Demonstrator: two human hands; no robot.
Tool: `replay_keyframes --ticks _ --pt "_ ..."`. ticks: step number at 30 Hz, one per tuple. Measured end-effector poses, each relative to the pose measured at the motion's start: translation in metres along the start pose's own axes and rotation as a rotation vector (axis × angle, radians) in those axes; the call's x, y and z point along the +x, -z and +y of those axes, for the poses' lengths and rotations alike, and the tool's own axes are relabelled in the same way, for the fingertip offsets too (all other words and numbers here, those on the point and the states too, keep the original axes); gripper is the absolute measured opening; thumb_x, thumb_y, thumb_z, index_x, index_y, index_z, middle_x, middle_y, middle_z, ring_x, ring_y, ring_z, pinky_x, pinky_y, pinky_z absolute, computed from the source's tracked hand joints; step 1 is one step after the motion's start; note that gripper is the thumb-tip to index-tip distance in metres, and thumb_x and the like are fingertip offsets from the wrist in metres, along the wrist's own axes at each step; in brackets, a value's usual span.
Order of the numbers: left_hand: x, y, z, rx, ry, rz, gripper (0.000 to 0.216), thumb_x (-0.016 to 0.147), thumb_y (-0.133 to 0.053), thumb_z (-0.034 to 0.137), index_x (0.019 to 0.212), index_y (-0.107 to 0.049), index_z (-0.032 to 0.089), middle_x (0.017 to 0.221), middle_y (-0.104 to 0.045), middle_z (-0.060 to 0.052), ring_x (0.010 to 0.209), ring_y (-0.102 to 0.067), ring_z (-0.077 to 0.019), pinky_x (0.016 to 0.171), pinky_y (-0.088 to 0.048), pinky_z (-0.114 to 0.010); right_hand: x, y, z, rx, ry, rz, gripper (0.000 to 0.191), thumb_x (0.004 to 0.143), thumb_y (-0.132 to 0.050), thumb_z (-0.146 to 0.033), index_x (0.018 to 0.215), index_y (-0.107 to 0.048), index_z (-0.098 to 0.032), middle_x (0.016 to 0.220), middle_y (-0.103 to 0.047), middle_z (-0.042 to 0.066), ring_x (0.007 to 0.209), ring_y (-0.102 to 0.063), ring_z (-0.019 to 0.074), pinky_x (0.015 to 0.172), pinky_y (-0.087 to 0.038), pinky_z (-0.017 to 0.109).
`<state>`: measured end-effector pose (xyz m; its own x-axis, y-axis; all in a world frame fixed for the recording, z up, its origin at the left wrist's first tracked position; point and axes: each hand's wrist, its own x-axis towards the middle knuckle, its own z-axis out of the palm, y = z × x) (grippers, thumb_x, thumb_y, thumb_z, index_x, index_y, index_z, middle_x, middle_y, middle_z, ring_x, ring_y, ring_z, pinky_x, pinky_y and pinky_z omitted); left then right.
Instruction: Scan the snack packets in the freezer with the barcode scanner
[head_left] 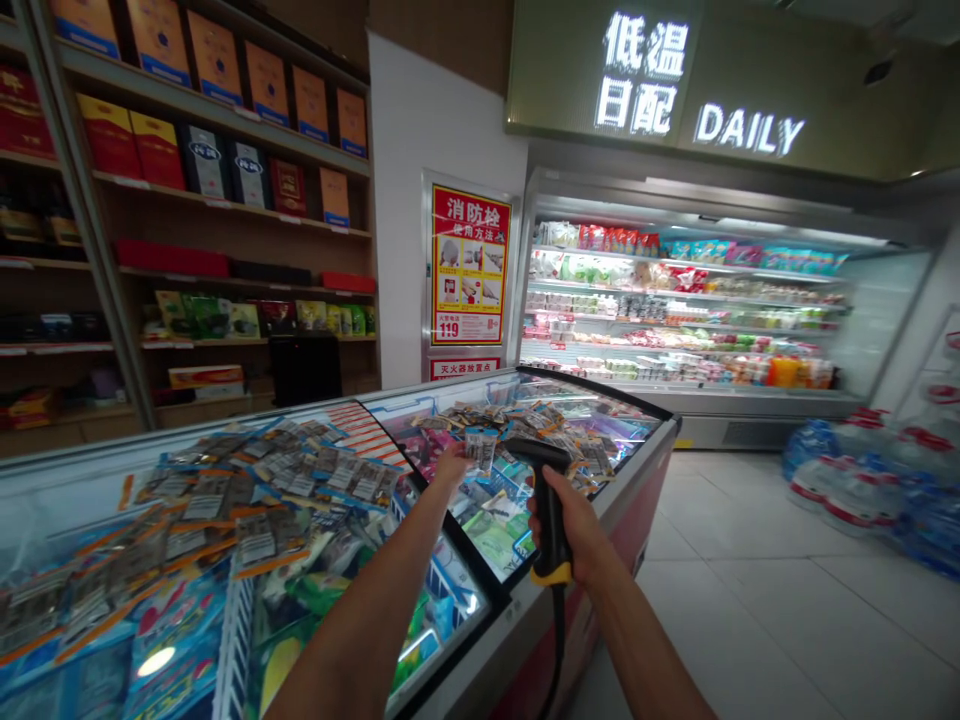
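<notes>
My left hand [452, 465] reaches out over the glass lid of a chest freezer [480, 600] and pinches a small clear packet [480, 448], held upright. My right hand [574, 525] grips the handle of a black barcode scanner [546, 500] with a yellow base, its head pointing left toward the packet. Several similar small packets [285, 480] with orange and blue edges lie spread across the freezer lid, left and right of my hands.
Wooden shelves [187, 250] with boxed goods stand behind the freezer at left. A red fire notice [469, 265] hangs on the wall. An open refrigerated display [690, 320] fills the back right. Shrink-wrapped water bottle packs [877, 490] sit on the tiled floor at right.
</notes>
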<state>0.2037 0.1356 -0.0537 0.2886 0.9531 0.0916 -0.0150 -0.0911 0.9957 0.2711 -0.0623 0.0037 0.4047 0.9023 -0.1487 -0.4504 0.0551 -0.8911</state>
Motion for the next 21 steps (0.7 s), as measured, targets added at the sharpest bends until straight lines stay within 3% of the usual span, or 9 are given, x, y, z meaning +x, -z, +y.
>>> replay_keyframes --ticks 9,21 --pt "0.001 0.006 0.005 -0.128 -0.039 -0.007 0.03 0.049 -0.049 -0.003 0.073 -0.058 0.013 0.059 -0.059 0.001 0.055 -0.053 -0.0104 0.057 -0.039 -0.023 -0.008 -0.009 -0.001 -0.002 0.012 -0.061 0.029 0.068 -0.051 -0.045 0.075 -0.05 -0.017 0.046 -0.048 -0.005 0.032 -0.043 0.0075 0.029 -0.032 0.018" --pt "0.005 0.018 0.007 -0.218 -0.08 -0.02 0.036 0.045 -0.048 -0.007 0.073 -0.059 0.013 0.06 -0.062 0.001 0.056 -0.055 -0.011 0.059 -0.041 -0.023 -0.007 -0.021 -0.004 0.023 -0.011 -0.101 0.029 0.066 -0.054 -0.044 0.075 -0.05 -0.017 0.047 -0.049 -0.004 0.034 -0.044 0.0075 0.031 -0.033 0.018"
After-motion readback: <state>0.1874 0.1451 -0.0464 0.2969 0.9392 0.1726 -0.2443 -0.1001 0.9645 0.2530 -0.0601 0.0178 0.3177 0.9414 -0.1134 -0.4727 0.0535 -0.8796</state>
